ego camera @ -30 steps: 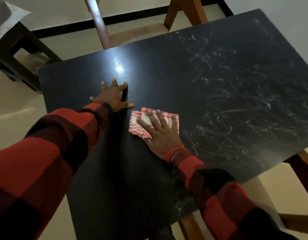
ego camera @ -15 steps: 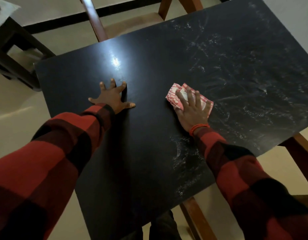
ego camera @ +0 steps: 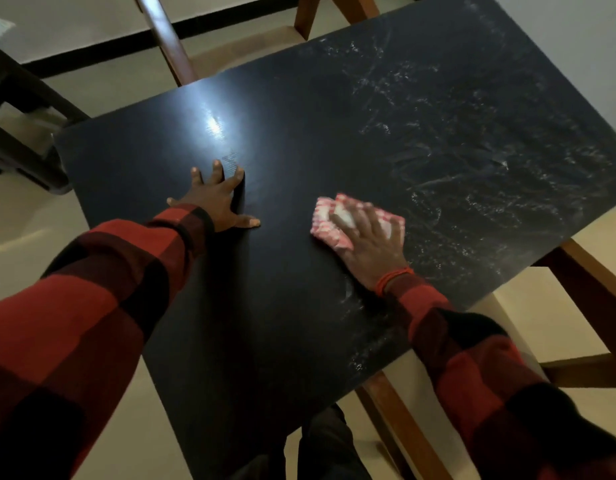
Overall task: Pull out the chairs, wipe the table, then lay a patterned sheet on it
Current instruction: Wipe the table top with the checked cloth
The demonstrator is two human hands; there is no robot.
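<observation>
That rag [ego camera: 337,223] is soft and light, bunches easily, so the right hand [ego camera: 368,247] presses it flat-fingered at the table's [ego camera: 299,140] 4 o'clock while the left hand [ego camera: 216,202] rests spread near centre.

Blurred and covered spots

My right hand [ego camera: 372,242] blurs over the cloth [ego camera: 325,225], hiding its middle; the desk [ego camera: 299,140] runs off frame at right.
</observation>
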